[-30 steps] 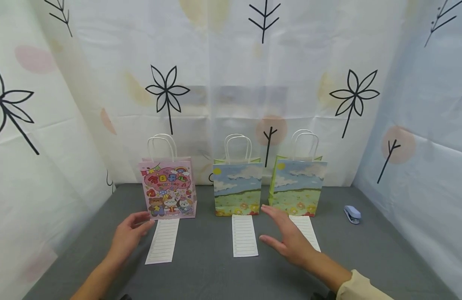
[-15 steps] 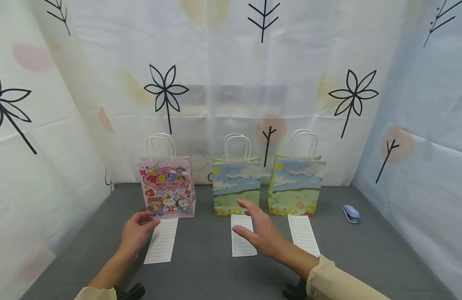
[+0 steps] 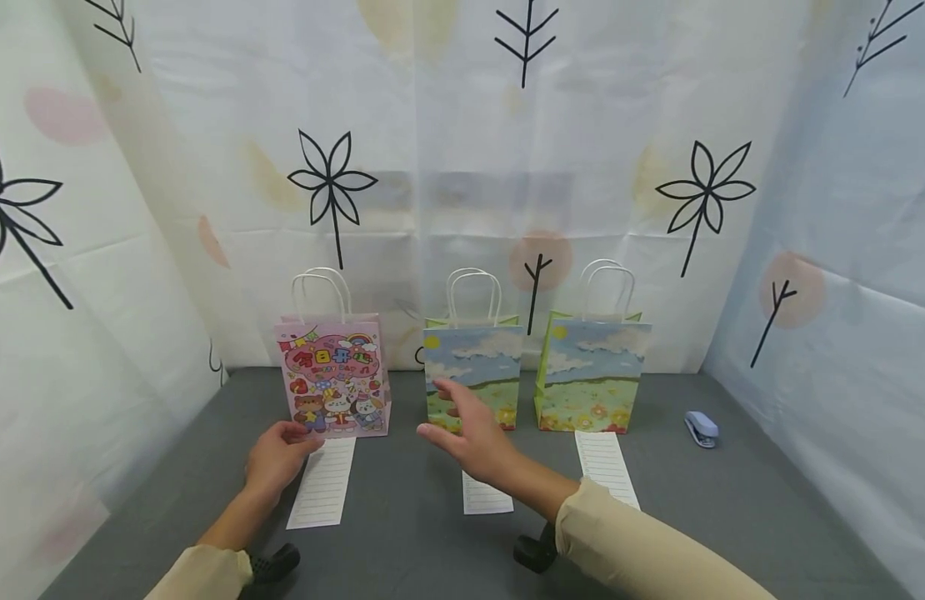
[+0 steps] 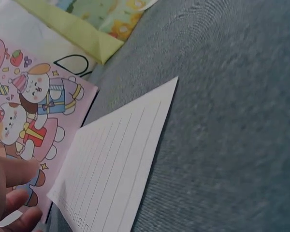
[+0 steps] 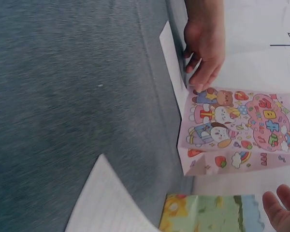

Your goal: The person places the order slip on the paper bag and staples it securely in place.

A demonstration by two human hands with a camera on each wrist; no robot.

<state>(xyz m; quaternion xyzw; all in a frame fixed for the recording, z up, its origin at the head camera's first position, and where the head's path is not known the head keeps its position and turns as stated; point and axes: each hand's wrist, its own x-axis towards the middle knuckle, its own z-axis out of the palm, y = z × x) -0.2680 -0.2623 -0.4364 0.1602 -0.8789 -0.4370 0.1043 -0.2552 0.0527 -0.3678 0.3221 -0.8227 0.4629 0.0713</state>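
Observation:
A pink paper gift bag with cartoon animals and white handles stands upright on the grey table. My left hand is at its lower left corner, thumb and fingertips right at the front panel. In the left wrist view, loosely bent fingers overlap the printed animals. A lined paper slip lies flat before this bag. My right hand, thumb and fingers spread and holding nothing, is in front of the middle landscape-print gift bag. It hides part of that bag and of its lined slip.
Another landscape-print bag stands to the right, a lined slip in front of it. Farther right sits a small lavender stapler. White patterned curtains enclose the table's back and sides.
My right hand has swept left from before the right-hand bag to the middle one, uncovering the right slip. My left hand has shifted slightly right at the pink bag's corner. The bags stay put.

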